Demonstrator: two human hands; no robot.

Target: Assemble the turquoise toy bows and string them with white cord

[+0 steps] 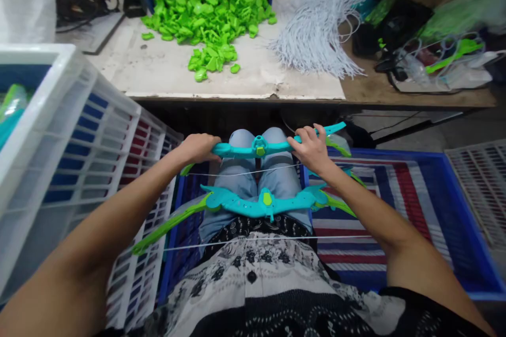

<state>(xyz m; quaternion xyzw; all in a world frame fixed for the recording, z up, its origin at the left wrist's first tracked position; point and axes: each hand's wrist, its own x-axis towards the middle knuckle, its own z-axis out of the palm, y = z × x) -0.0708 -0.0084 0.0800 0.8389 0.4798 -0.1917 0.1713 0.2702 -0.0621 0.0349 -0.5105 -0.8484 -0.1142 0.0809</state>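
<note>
Above my knees, a turquoise and green toy bow (241, 151) is held level between both hands, its white string running below the grip. My left hand (200, 147) is closed around the bow's left end. Around its right part my right hand (310, 146) has its fingers wrapped, with the turquoise tip sticking out beyond them. A second toy bow (249, 205) lies across my lap, closer to my body, with green limbs and a white string. Part of its right limb is hidden behind my right forearm.
Green plastic pieces (205, 5) spill from a blue bin onto the worktable (130, 71). A bundle of white strings (316, 31) lies to their right. White plastic crates (103, 116) stand at my left, and a blue crate (454, 210) with striped lining at my right.
</note>
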